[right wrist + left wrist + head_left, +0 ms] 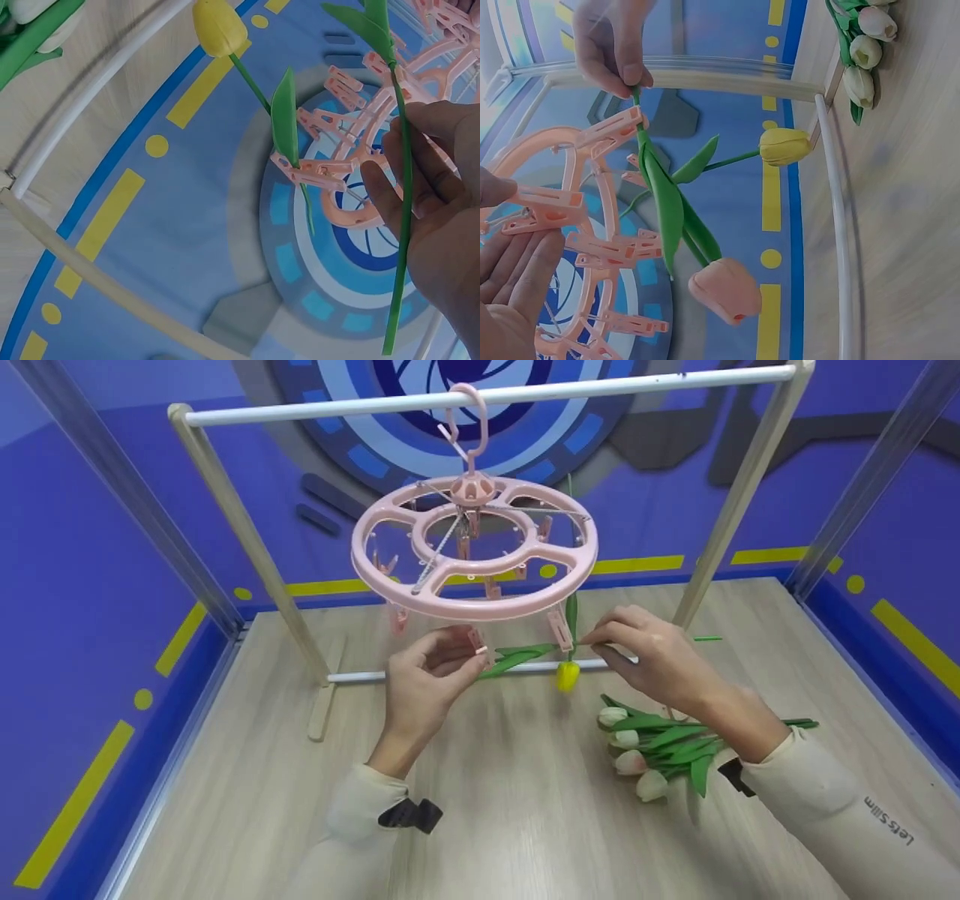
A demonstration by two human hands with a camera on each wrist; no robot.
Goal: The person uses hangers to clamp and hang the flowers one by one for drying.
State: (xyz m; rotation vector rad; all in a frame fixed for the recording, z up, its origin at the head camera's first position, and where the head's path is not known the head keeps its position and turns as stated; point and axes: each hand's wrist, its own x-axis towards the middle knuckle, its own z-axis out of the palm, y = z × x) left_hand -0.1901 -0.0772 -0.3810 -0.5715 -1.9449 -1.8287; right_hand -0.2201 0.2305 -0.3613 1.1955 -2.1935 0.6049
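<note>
"Left hand (426,671)?"
"Raised, wrist bare above a pale sleeve (367,795). Thumb (465,671) and fingers (447,634) pinching."
"Right hand (651,652)?"
"Roughly level with it, clearly apart. Also pinching, fingers bent, back of the hand uppermost."
"Forearms (817,795)?"
"Left rises from the bottom edge; right slants in from lower right."

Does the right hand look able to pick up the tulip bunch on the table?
Probably not without letting go first: the right hand holds a pink tulip, though the bunch lies nearby.
</note>
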